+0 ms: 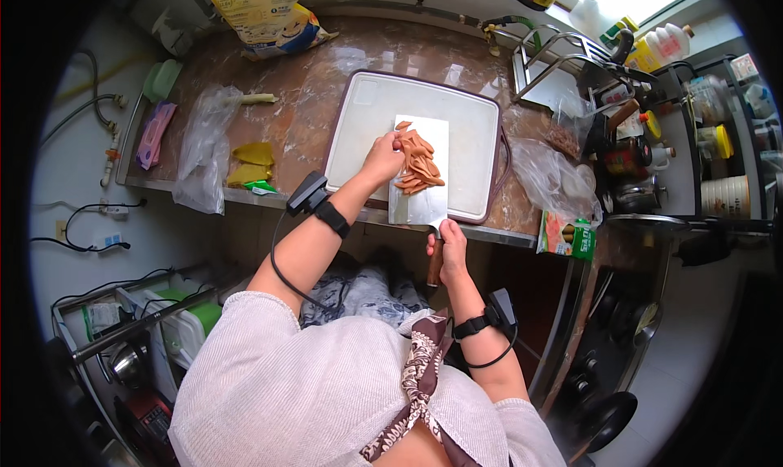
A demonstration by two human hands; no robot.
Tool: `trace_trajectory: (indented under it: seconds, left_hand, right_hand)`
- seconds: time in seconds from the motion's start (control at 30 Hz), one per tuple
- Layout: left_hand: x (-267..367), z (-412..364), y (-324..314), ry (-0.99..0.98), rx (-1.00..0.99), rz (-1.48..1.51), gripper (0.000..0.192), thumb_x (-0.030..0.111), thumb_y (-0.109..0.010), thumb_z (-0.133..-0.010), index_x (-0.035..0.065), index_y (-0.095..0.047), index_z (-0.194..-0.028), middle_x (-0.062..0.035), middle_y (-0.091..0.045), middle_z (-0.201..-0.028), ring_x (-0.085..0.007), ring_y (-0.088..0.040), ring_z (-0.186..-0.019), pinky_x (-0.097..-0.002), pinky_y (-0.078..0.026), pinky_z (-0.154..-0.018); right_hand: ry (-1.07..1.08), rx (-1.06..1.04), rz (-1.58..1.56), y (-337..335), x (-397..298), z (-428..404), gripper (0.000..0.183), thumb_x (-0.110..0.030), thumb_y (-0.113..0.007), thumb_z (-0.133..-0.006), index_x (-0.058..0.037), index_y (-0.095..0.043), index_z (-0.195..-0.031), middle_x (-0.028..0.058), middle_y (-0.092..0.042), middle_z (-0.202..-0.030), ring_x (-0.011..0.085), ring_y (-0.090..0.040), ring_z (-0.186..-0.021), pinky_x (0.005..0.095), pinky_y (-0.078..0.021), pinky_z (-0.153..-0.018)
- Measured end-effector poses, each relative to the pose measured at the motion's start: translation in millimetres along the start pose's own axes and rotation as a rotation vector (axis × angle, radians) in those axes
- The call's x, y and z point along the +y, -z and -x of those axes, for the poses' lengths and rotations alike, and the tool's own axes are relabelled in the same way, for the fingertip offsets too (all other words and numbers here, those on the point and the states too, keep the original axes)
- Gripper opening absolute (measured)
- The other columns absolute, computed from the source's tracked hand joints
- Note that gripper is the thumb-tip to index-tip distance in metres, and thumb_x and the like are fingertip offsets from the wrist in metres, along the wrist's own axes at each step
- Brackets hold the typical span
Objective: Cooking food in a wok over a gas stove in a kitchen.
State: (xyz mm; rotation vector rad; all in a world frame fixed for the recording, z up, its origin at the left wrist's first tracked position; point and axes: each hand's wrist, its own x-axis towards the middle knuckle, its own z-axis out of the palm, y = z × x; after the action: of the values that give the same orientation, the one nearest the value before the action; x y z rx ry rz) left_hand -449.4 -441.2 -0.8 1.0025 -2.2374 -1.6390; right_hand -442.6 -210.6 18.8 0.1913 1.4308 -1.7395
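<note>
My right hand (453, 250) grips the brown wooden handle (435, 264) of a Chinese cleaver, which extends past the counter's front edge. The cleaver's wide steel blade (422, 211) lies flat, facing up, over the cutting board (474, 155); whether it touches the board cannot be seen. On the blade sits a pile of reddish-brown slices (421, 161) that look like sausage. My left hand (384, 158) is at the blade's left edge, fingers curled against the pile. One slice (403, 125) shows just beyond its fingertips; whether those fingers pinch it is unclear.
To the left lie a clear plastic bag (207, 143), yellow wrappers (252, 164) and a pink packet (156, 135). A large yellow bag (269, 20) stands behind. On the right are another plastic bag (553, 173), a green food packet (569, 234), a metal rack (550, 63) and several bottles.
</note>
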Motion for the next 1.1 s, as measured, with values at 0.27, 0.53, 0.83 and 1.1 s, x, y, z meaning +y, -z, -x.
trace_trajectory:
  seconds: [0.27,0.53,0.83,1.1]
  left_hand:
    - [57.6,28.5,39.1,0.005,-0.105,0.359,0.030,0.005,-0.049,-0.080,0.0023,-0.053,-0.110,-0.0042,-0.052,-0.093,-0.0100,-0.053,-0.074,-0.0233,-0.046,-0.066]
    - [63.0,41.9,16.2,0.014,-0.297,0.370,0.033,0.018,-0.055,-0.083,0.0081,-0.053,-0.114,-0.0002,-0.051,-0.099,-0.0082,-0.048,-0.077,-0.0220,-0.042,-0.068]
    - [101.1,105.7,-37.9,-0.018,-0.496,0.285,0.029,0.013,-0.052,-0.085,0.0082,-0.052,-0.113,0.0056,-0.045,-0.078,-0.0023,-0.041,-0.067,-0.0161,-0.033,-0.056]
    - [113.7,199.6,-156.2,0.047,-0.630,0.299,0.031,0.013,-0.055,-0.085,0.0064,-0.051,-0.115,0.0041,-0.050,-0.083,-0.0014,-0.047,-0.067,-0.0150,-0.038,-0.056]
  right_hand:
    - [0.060,-0.025,-0.208,30.2,-19.4,45.7,0.020,-0.029,-0.045,-0.092,-0.0099,-0.047,-0.085,0.0041,-0.048,-0.060,0.0109,-0.045,-0.047,0.0213,-0.0392,-0.044]
    - [0.269,0.225,-0.462,90.1,-33.2,171.2,0.013,-0.023,-0.048,-0.091,-0.0105,-0.047,-0.086,0.0038,-0.047,-0.061,0.0105,-0.046,-0.050,0.0215,-0.0389,-0.045]
    - [0.606,0.766,-0.672,154.9,-25.6,405.1,0.014,-0.026,-0.051,-0.089,-0.0130,-0.049,-0.086,0.0057,-0.050,-0.061,0.0139,-0.047,-0.048,0.0231,-0.0385,-0.044]
    - [0.680,1.114,-0.682,294.0,-18.3,579.9,0.020,-0.030,-0.055,-0.088,-0.0129,-0.046,-0.082,0.0061,-0.052,-0.061,0.0137,-0.047,-0.047,0.0241,-0.0394,-0.044]
